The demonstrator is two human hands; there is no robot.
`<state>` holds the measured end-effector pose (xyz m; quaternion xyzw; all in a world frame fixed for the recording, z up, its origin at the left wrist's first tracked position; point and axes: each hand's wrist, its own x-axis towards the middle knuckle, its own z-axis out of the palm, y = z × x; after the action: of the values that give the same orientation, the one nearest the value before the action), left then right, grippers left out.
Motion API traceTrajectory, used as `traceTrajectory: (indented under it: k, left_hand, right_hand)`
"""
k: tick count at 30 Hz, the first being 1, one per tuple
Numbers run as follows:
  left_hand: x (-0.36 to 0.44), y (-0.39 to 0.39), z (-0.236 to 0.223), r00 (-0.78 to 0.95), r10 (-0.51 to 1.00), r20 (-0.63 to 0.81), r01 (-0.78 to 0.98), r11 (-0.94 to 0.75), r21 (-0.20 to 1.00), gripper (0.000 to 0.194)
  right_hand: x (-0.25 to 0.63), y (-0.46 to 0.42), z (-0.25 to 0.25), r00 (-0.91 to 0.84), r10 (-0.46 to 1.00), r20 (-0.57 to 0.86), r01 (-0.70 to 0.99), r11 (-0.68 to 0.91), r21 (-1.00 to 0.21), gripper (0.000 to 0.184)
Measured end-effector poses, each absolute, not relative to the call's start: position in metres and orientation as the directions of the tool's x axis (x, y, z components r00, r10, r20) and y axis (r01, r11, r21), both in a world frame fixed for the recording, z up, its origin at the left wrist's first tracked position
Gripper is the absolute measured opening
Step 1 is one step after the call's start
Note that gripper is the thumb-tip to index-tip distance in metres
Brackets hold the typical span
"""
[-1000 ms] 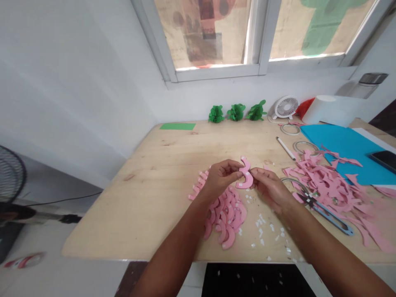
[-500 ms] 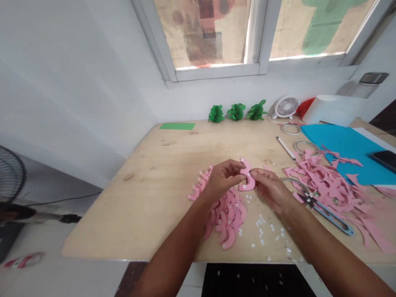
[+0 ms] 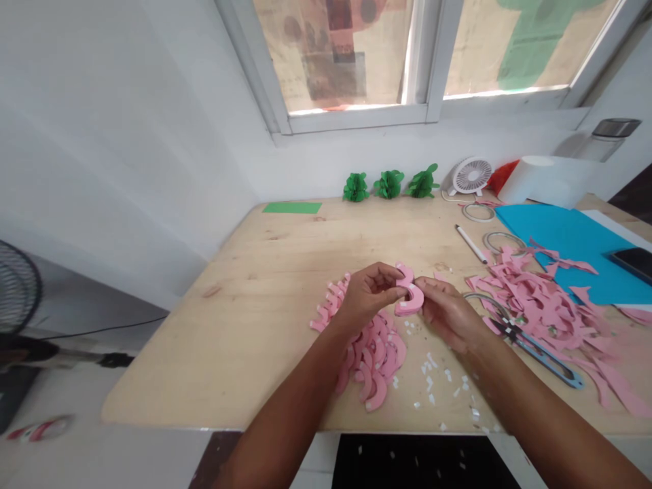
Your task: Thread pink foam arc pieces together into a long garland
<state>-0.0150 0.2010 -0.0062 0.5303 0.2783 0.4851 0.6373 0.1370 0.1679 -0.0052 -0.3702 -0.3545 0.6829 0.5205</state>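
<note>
A curved, 3-shaped stack of pink paper cutouts (image 3: pixel 413 303) stands above the table between both hands, with small white patches on it. My left hand (image 3: pixel 371 293) pinches its left side between thumb and fingers. At its right edge, the closed fingertips of my right hand (image 3: pixel 444 309) grip the same pink piece; the exact contact is partly hidden. Under and beside my left wrist lies a pile of similar curved pink paper pieces (image 3: pixel 377 360), several with white tabs at their ends. Small white scraps (image 3: pixel 430 380) are scattered on the tabletop near my right forearm.
Pink paper offcuts (image 3: pixel 545 299) heap at right, beside blue-handled scissors (image 3: pixel 547 356), tape rings (image 3: pixel 504 242) and a white pen (image 3: pixel 471 244). Blue sheets (image 3: pixel 560 231) and a phone (image 3: pixel 634 261) lie beyond. Green paper figures (image 3: pixel 390 185) and a small fan (image 3: pixel 471 176) line the wall.
The lower part of the pink piece has shifted slightly right and tilted between my fingers. My right fingertips have moved a little along its right edge. My left hand stays in place.
</note>
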Motion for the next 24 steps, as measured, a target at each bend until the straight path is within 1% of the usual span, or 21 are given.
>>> traceTrajectory:
  k: [6,12,16,21,24]
  left_hand:
    - [-0.0125,0.2006,-0.0077,0.367,0.913,0.18,-0.328,-0.054,0.943,0.025]
    - [-0.0131,0.2013,-0.0091,0.365,0.914,0.176,-0.32,-0.054,0.946,0.026]
    - [-0.0145,0.201,-0.0087,0.383,0.908,0.171,-0.308,-0.049,0.95,0.021]
    - [-0.0158,0.2027,-0.0106,0.414,0.887,0.206,-0.264,-0.1,0.959,0.019]
    - [-0.0163,0.2037,-0.0117,0.418,0.885,0.206,-0.251,-0.106,0.962,0.018]
  right_hand:
    - [0.1369,0.1673,-0.0031,-0.191,0.973,-0.129,-0.468,-0.206,-0.86,0.02]
    - [0.1371,0.1675,-0.0035,-0.158,0.979,-0.13,-0.397,-0.184,-0.899,0.023]
    - [0.1376,0.1677,-0.0039,-0.144,0.983,-0.114,-0.367,-0.16,-0.917,0.023]
    - [0.1381,0.168,-0.0046,-0.125,0.987,-0.099,-0.311,-0.134,-0.941,0.025]
    - [0.1381,0.1677,-0.0054,-0.117,0.988,-0.099,-0.309,-0.131,-0.942,0.025]
